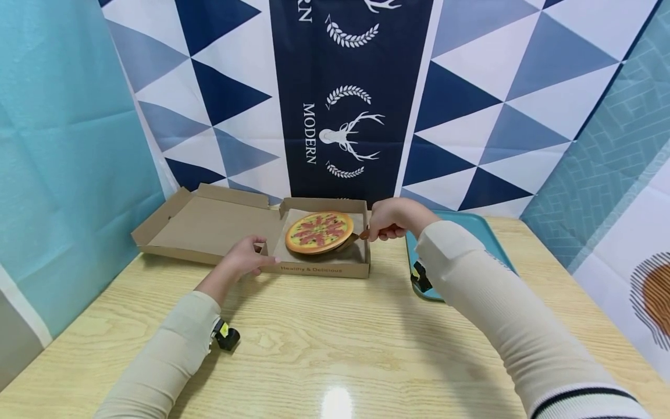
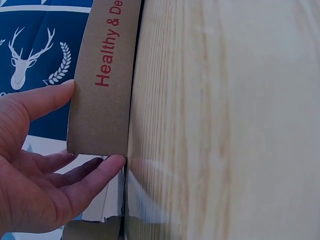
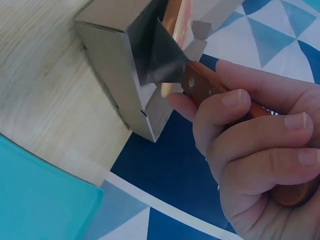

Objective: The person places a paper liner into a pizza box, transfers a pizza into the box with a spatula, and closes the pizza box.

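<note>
A round pizza (image 1: pixel 320 231) with red and green topping lies tilted over the paper-lined pizza box (image 1: pixel 324 270), its right edge raised. Under that edge is the metal blade (image 3: pixel 167 57) of a pizza server. My right hand (image 1: pixel 387 220) grips its brown wooden handle (image 3: pixel 202 82), fingers wrapped round it, at the box's right wall. At the front left corner of the box is my left hand (image 1: pixel 246 256). Its thumb (image 2: pixel 52 97) touches the top edge of the front wall, and the other fingers reach, spread and fairly straight, to the side and bottom corner.
The box's open lid (image 1: pixel 220 224) lies flat to the left. A teal tray (image 1: pixel 473 224) stands at the right, partly hidden by my right forearm. Behind the box hangs a patterned cloth (image 1: pixel 345 116). The wooden table (image 1: pixel 324 337) stretches toward me.
</note>
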The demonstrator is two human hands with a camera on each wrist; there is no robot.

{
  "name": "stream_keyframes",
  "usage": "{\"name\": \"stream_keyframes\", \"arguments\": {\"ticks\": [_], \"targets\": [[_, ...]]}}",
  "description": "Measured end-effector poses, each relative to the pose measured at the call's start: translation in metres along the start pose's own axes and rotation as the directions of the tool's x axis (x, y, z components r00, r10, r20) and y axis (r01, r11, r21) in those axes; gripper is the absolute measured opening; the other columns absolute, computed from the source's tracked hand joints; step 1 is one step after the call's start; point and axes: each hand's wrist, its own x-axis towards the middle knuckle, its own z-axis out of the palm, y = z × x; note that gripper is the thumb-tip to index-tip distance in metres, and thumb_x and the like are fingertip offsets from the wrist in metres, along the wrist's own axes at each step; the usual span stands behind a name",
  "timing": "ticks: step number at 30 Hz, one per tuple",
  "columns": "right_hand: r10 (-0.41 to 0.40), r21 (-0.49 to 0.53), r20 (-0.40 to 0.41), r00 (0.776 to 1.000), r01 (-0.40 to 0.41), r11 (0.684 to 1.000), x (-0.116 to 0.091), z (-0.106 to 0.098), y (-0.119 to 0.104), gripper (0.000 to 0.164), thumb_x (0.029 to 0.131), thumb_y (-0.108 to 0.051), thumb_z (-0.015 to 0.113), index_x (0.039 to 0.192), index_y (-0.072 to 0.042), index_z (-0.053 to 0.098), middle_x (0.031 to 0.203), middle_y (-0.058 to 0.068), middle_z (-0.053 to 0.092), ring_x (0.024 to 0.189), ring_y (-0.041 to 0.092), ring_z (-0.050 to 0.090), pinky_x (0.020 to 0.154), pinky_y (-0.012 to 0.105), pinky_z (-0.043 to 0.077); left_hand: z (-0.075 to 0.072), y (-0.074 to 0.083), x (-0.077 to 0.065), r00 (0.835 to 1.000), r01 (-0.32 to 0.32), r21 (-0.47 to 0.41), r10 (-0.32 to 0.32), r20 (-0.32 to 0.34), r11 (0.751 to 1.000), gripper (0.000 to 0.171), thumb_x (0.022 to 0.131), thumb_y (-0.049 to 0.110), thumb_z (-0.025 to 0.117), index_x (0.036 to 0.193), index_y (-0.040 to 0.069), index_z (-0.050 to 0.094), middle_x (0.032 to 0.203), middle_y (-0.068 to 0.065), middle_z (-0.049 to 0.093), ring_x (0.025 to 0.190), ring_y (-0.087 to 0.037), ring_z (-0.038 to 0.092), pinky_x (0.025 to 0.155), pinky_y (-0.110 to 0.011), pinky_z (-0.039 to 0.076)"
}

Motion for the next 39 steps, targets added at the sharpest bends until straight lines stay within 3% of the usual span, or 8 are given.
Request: {"name": "stream_keyframes", "arguments": {"ticks": [17,25,39], "targets": [[0.057,-0.118,0.059,0.997,-0.05,0.992,-0.016,-0.02,0.0,0.02,0.092,-0.016,0.063,0.075,-0.007,0.066,0.057,-0.002,0.042,0.044,0.007,0.03,0.044,0.018,0.025,0.0,0.001,0.0,1.0,-0.012,-0.018,0.012,0.001,1.0,0.077,0.089,0.019,0.073,0.149,-0.002,0.029,0.142,-0.031,0.038,0.084,-0.032,0.063,0.084,-0.044,0.054],[0.093,-0.153,0.079,0.993,-0.08,0.985,-0.025,-0.029,0.0,0.015,0.092,-0.017,0.063,0.086,-0.006,0.071,0.059,-0.002,0.044,0.045,0.007,0.031,0.044,0.017,0.025,0.0,0.003,-0.001,1.0,-0.011,-0.008,0.011,0.0,1.0,0.076,0.089,0.019,0.072,0.149,-0.002,0.03,0.141,-0.03,0.04,0.078,-0.03,0.062,0.084,-0.044,0.053],[0.15,-0.297,0.075,0.986,-0.122,0.947,-0.047,-0.041,-0.008,0.021,0.091,-0.015,0.062,0.07,-0.011,0.063,0.058,-0.003,0.043,0.045,0.007,0.031,0.044,0.018,0.022,0.0,0.001,-0.001,1.0,-0.013,-0.033,0.013,0.003,0.999,0.076,0.089,0.017,0.073,0.148,-0.004,0.03,0.142,-0.031,0.038,0.083,-0.034,0.062,0.081,-0.042,0.055]]}}
